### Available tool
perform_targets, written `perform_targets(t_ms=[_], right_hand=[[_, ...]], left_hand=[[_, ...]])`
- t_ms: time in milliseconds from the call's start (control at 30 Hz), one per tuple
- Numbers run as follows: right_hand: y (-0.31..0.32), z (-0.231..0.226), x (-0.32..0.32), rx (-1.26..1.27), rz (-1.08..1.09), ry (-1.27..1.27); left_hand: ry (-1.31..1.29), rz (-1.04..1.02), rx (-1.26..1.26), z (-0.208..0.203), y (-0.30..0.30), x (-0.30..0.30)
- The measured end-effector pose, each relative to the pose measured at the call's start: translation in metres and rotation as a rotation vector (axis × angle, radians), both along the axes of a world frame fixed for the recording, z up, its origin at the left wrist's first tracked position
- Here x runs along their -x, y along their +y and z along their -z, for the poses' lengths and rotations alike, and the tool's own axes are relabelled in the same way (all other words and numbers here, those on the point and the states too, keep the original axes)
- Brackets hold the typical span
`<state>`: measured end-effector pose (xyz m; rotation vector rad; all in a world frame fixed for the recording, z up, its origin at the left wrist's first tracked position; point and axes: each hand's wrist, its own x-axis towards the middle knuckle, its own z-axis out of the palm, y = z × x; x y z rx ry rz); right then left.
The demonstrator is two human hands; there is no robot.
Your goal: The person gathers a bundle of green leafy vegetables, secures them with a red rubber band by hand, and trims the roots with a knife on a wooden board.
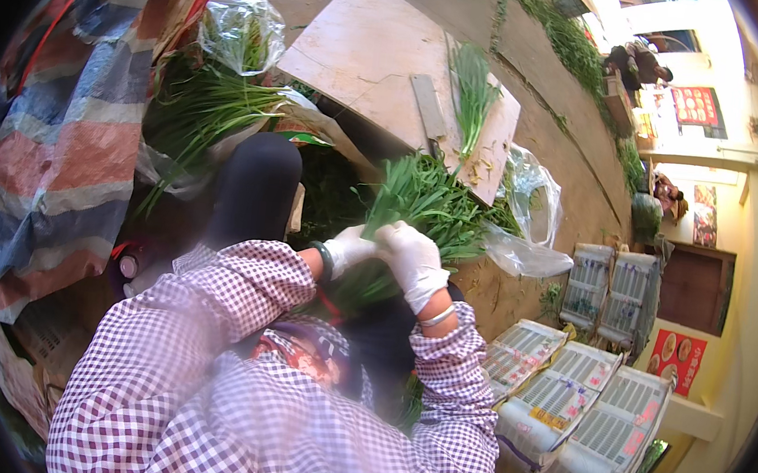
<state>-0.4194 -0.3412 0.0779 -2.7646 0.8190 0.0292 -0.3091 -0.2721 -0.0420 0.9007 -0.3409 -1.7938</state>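
Note:
Both my hands wear white gloves and meet in front of my lap. My left hand (348, 251) is closed, with long greens (361, 287) hanging blurred below it. Right beside it, my right hand (410, 259) is closed round the same greens; its fingertips are partly hidden. Just beyond the hands spreads a leafy heap of greens (423, 195). A pale board (373, 42) lies farther off, bearing a tied-looking bunch of long greens (472, 96) and a knife (427, 107) with a broad blade.
Long-leaved greens (215, 105) and a clear plastic bag (242, 31) are at the left, beside a striped tarp (81, 138). Another clear bag (530, 214) lies right of the board. White crates (555, 392) stand at the right. People (633, 65) are far off.

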Motion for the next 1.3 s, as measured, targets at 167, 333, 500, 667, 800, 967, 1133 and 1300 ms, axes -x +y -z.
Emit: perform_targets(t_ms=[167,333,500,667,800,967,1133,1300], right_hand=[[-0.004,0.017,0.001,0.116,0.087,0.029],[-0.012,-0.014,-0.010,0.138,0.266,-0.428],[-0.045,-0.048,0.022,-0.133,0.679,-0.838],[-0.040,-0.082,0.060,-0.122,0.609,-0.350],[-0.017,-0.052,0.083,-0.185,0.558,-0.200],[0.038,-0.006,0.052,-0.171,0.510,-0.189],[0.052,0.051,0.021,-0.042,0.517,-0.114],[0.048,0.021,0.045,-0.301,0.507,-0.476]], left_hand=[[-0.081,0.047,-0.002,0.010,-0.001,-0.002],[-0.057,0.011,-0.176,0.027,-0.005,0.001],[-0.077,-0.036,-0.219,0.034,-0.002,-0.001],[-0.122,0.038,-0.292,0.019,-0.002,-0.013],[-0.058,0.038,-0.299,0.011,-0.001,-0.015],[0.060,0.116,-0.221,0.019,-0.001,-0.013],[-0.026,0.187,0.162,0.022,0.007,-0.012],[0.028,0.106,-0.073,0.006,0.006,-0.010]])
